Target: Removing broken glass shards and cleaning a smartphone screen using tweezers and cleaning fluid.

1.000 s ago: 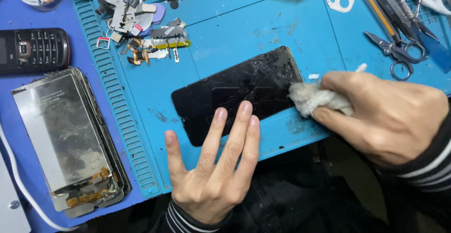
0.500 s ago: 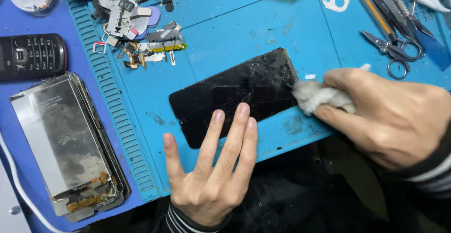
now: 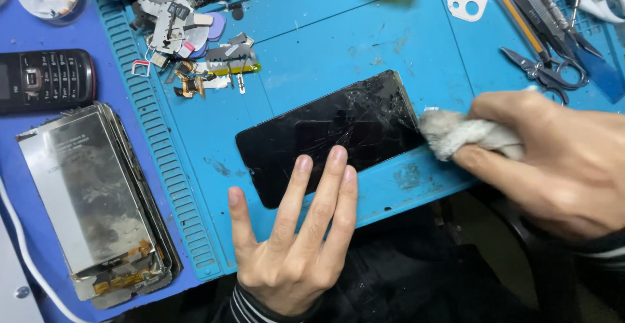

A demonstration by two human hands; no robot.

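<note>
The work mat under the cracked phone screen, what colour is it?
The mat is bright blue, seen in the head view.

Cracked phone screen: black glass slab, rect., rounded corners. Lies flat on blue mat, long axis tilted, right end higher in view. Heavy spiderweb cracks at upper right end, finer lines running toward centre; left part mostly intact, glossy. Near long edge pinned under fingertips. Cloth wad: small, grey-white, crumpled, pinched between fingers, touching screen's right end just at cracked corner.
</note>
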